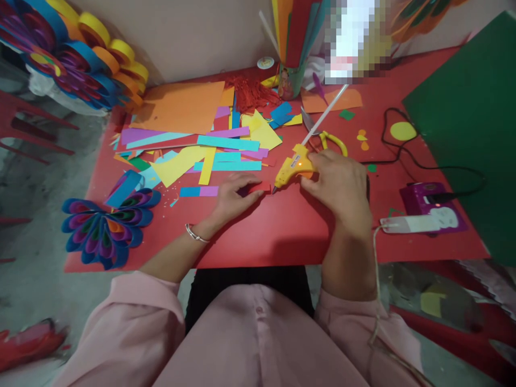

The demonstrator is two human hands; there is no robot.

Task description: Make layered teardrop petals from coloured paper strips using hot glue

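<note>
My right hand [337, 183] grips a yellow glue gun [292, 166] with a white glue stick [325, 113] poking out of its back. The nozzle points down-left at a small red paper strip [260, 187] lying on the red table [282, 226]. My left hand [233, 196] rests on the table with its fingers pressed on that red strip, holding it flat. A blue and purple strip [198, 191] lies just left of this hand.
A heap of coloured paper strips and sheets [201, 145] lies beyond my hands. Yellow-handled scissors [332, 141] sit behind the glue gun. A folded paper fan flower [105, 226] lies at the left edge. A purple power strip [429, 201] and green sheet [471, 107] are at the right.
</note>
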